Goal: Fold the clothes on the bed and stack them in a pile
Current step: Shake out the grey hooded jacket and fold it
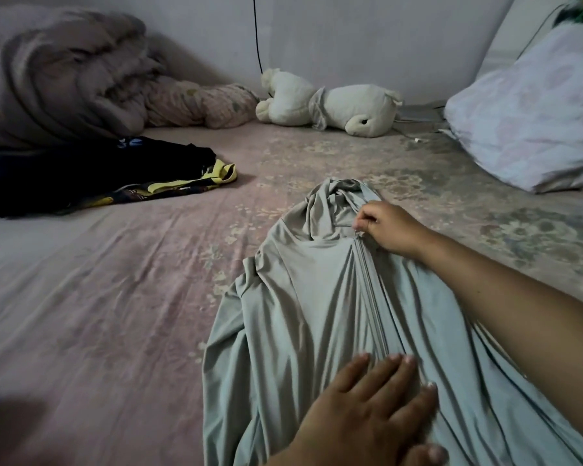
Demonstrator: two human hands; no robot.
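Bedsheet point(98, 314) open leftward; pillow point(535, 129) blocks right.

We see jacket point(317, 314) front-centre on bed point(98, 297); clothes pile point(98, 176) far left; plush toy point(334, 107) behind; pillow point(535, 122) right.

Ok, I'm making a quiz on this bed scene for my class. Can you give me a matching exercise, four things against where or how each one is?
Things:
1. grey zip jacket
2. right hand
3. left hand
4. white stuffed toy

States or places:
A. lies on its side near the wall
B. pinches the zipper pull near the collar
C. presses flat, fingers straight, on the lower front
D. spread on the bed, zipper facing up

Pairs: 1-D, 2-B, 3-C, 4-A
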